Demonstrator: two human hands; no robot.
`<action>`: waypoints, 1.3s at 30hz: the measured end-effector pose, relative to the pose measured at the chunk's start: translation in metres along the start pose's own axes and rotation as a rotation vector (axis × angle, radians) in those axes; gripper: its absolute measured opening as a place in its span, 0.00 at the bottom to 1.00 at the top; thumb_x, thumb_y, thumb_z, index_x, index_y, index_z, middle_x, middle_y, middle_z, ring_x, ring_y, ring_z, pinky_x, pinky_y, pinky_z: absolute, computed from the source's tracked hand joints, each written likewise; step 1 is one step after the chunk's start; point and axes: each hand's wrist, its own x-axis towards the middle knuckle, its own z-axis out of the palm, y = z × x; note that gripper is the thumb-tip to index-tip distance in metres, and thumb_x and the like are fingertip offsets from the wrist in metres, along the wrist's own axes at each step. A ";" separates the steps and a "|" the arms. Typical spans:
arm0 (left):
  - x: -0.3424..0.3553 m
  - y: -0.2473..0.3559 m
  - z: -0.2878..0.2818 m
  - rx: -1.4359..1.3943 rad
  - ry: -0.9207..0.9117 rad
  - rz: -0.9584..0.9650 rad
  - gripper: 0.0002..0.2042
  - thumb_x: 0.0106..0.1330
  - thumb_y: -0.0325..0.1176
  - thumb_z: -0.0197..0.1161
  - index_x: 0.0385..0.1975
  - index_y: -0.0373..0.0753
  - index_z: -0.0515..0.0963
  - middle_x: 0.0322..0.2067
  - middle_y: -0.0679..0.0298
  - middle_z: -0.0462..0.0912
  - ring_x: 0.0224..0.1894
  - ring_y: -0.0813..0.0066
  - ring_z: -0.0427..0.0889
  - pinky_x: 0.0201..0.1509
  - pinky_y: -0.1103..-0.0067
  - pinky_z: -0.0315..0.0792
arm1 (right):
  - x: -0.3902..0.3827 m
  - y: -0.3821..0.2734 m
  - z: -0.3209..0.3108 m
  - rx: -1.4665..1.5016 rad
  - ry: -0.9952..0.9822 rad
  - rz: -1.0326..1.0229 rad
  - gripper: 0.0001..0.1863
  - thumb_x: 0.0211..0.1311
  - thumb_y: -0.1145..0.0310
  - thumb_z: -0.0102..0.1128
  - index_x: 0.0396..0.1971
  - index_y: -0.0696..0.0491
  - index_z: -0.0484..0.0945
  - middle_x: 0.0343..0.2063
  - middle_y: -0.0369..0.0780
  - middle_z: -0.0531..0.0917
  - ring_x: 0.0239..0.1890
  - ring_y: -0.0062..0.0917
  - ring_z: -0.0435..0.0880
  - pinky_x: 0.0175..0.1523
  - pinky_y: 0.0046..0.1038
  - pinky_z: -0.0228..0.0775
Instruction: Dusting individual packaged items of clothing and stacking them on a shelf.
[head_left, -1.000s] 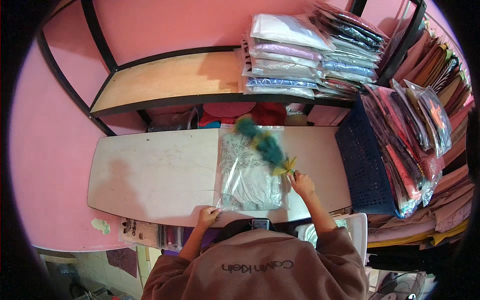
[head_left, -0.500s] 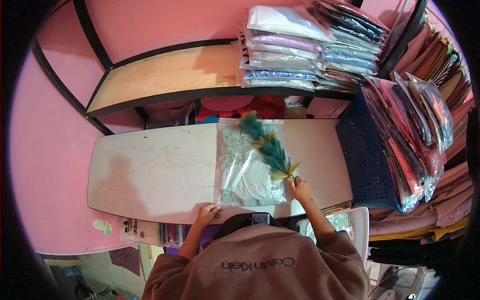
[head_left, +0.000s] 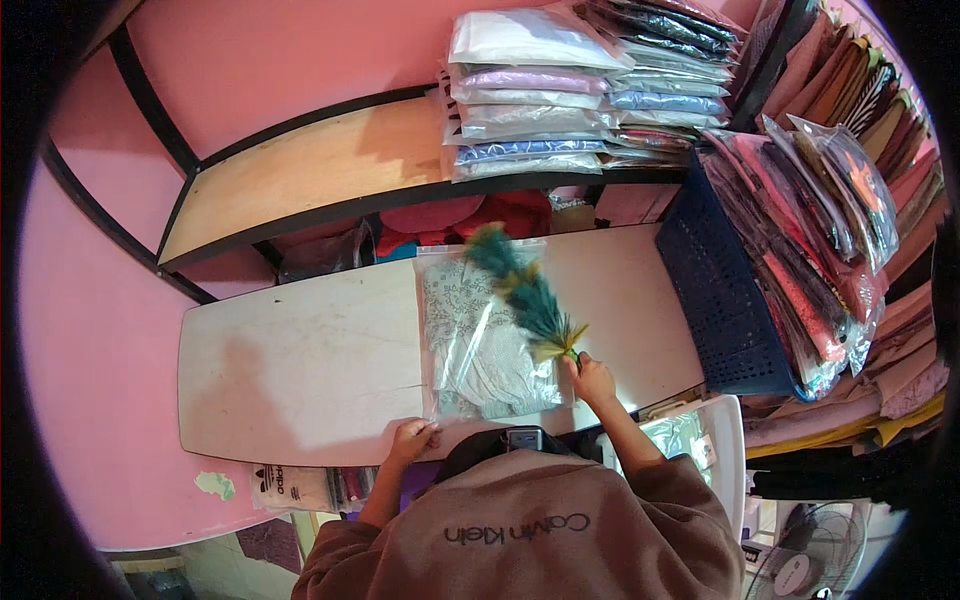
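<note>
A clear plastic bag (head_left: 468,385) with a folded grey-white patterned garment inside lies flat on the white table. Fingers of my left hand (head_left: 411,440) are pinched at the bag's near left corner, by the table's front edge. In my right hand (head_left: 592,381) is the handle of a feather duster (head_left: 530,300), teal with yellow tufts. The duster slants up and left across the bag's upper right part, its tip near the bag's far edge and blurred by motion. Whether the feathers press on the plastic I cannot tell.
A wooden shelf (head_left: 310,170) in a black frame runs behind the white table (head_left: 290,350), bearing stacks of bagged clothes (head_left: 530,120). At the right stands a blue basket (head_left: 715,290) full of bagged garments. A white bin (head_left: 728,440) sits by my right arm; a fan (head_left: 805,565) is behind it.
The view has shifted a little. Relative to the bag, the duster has moved slightly right in my right hand. My left hand stays at the bag's near left corner.
</note>
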 end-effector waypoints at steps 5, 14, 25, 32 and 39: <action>-0.001 0.000 -0.004 0.067 -0.002 -0.026 0.13 0.60 0.36 0.52 0.26 0.31 0.74 0.18 0.64 0.74 0.20 0.79 0.74 0.23 0.83 0.70 | -0.014 -0.033 -0.012 -0.058 -0.267 -0.240 0.26 0.56 0.44 0.38 0.29 0.55 0.70 0.17 0.51 0.76 0.23 0.45 0.77 0.28 0.42 0.69; 0.001 -0.007 -0.008 0.028 -0.026 -0.065 0.13 0.60 0.37 0.52 0.28 0.31 0.73 0.19 0.63 0.75 0.21 0.79 0.75 0.25 0.84 0.71 | -0.008 -0.023 0.001 -0.002 -0.141 -0.058 0.26 0.56 0.44 0.38 0.31 0.55 0.71 0.17 0.50 0.77 0.22 0.46 0.76 0.27 0.42 0.69; 0.039 0.018 -0.009 0.371 0.289 0.105 0.18 0.54 0.45 0.59 0.18 0.34 0.70 0.13 0.61 0.72 0.18 0.76 0.72 0.22 0.80 0.66 | -0.054 -0.027 -0.010 -0.107 -0.340 -0.279 0.26 0.56 0.44 0.37 0.31 0.55 0.69 0.17 0.49 0.77 0.24 0.43 0.78 0.26 0.39 0.70; 0.077 0.011 0.022 0.314 0.264 0.275 0.08 0.54 0.33 0.60 0.23 0.35 0.72 0.16 0.70 0.71 0.18 0.86 0.66 0.20 0.85 0.61 | -0.043 -0.016 0.017 0.226 -0.049 0.118 0.26 0.57 0.45 0.39 0.27 0.57 0.69 0.15 0.53 0.75 0.23 0.47 0.76 0.28 0.44 0.67; 0.057 0.018 0.025 0.218 0.268 0.358 0.06 0.53 0.29 0.58 0.20 0.34 0.72 0.13 0.68 0.71 0.16 0.84 0.68 0.19 0.82 0.62 | -0.068 -0.039 0.006 0.014 -0.314 -0.140 0.24 0.57 0.46 0.39 0.29 0.56 0.69 0.15 0.50 0.76 0.22 0.46 0.76 0.28 0.43 0.68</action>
